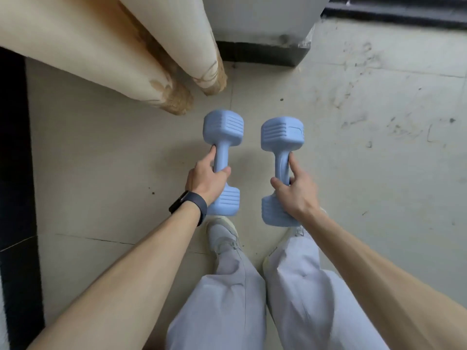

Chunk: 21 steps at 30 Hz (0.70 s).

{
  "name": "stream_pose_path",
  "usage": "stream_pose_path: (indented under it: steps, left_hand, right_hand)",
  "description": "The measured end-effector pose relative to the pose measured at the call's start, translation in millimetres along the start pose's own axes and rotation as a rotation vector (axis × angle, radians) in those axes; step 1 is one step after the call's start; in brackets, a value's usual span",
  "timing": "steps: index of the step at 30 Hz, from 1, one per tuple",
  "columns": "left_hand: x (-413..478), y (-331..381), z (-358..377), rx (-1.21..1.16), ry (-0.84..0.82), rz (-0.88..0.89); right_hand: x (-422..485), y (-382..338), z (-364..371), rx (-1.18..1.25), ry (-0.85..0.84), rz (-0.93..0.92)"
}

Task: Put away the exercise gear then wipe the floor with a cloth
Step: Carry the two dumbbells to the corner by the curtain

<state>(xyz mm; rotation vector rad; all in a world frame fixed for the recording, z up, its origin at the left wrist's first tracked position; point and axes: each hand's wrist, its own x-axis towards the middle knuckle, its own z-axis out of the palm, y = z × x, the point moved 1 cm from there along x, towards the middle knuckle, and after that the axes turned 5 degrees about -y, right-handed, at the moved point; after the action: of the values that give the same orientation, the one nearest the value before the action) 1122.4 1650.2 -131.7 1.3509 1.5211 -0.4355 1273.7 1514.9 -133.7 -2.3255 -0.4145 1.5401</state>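
A: Nearest items?
B: Left hand (206, 179) wrapped round left dumbbell (222, 157); right hand (295, 192) gripping right dumbbell (281, 150). Both seem lifted above floor (113, 152).
A: Beyond?
B: Curtain (161, 72).
A: Step?
B: Putting away gear, likely; next needs a storage spot. No cloth visible.

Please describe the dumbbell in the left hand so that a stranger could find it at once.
Below the stained beige curtain, two blue dumbbells hang over the floor. The left dumbbell is held by the left hand; only that wrist wears a black band.

Left hand (206, 179) grips left dumbbell (222, 160), right hand (298, 190) grips right dumbbell (280, 170); curtain (101, 46) at 11 o'clock.
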Motion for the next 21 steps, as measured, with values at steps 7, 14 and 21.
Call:
stream_pose_path:
  steps: [7,14,21]
  left_hand:
    - [84,4,15,-0.064,0.096,0.137]
    - [143,54,2,-0.019,0.15,0.273]
    - [140,64,11,0.164,0.115,0.269]
  right_hand:
    - [95,-15,24,0.034,0.17,-0.08]
    - [145,-62,9,0.004,0.265,-0.121]
    - [142,-71,6,-0.117,0.171,-0.117]
